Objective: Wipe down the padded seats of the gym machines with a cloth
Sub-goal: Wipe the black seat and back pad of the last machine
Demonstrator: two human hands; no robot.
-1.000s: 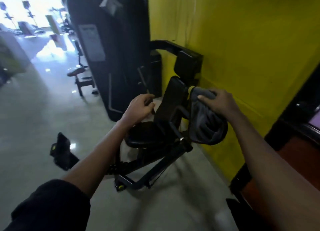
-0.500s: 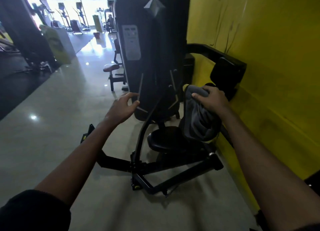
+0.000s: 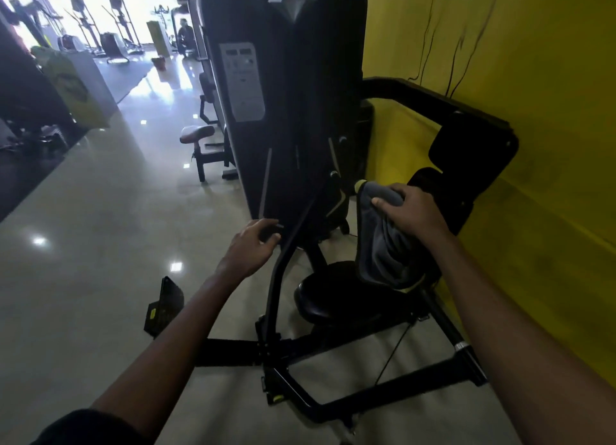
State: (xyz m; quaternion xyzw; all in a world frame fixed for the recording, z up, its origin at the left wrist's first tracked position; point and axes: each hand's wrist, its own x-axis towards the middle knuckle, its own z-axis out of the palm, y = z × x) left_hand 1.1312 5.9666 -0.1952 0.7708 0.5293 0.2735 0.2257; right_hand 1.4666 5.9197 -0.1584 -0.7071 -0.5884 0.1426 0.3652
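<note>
A black gym machine stands against the yellow wall, with a round black padded seat (image 3: 325,298) low in its frame. My right hand (image 3: 413,211) lies on a grey cloth (image 3: 383,251), fingers bent over its top edge, pressing it against an upright pad (image 3: 443,194) beside the seat. The cloth hangs down over that pad and hides most of it. My left hand (image 3: 253,248) hovers with loosely curled fingers by the machine's black slanted bar (image 3: 283,264), holding nothing. A second black pad (image 3: 473,144) sits higher, near the wall.
The tall black weight-stack housing (image 3: 283,94) rises right behind the seat. The yellow wall (image 3: 533,111) closes the right side. A black footplate (image 3: 165,304) juts out on the tiled floor at left. Another seat (image 3: 196,133) and more machines stand further back.
The view has swung left and closer, so the weight stack now fills the middle. My left hand has left the seat back and moved out to the slanted bar. My right hand stays on the cloth.
</note>
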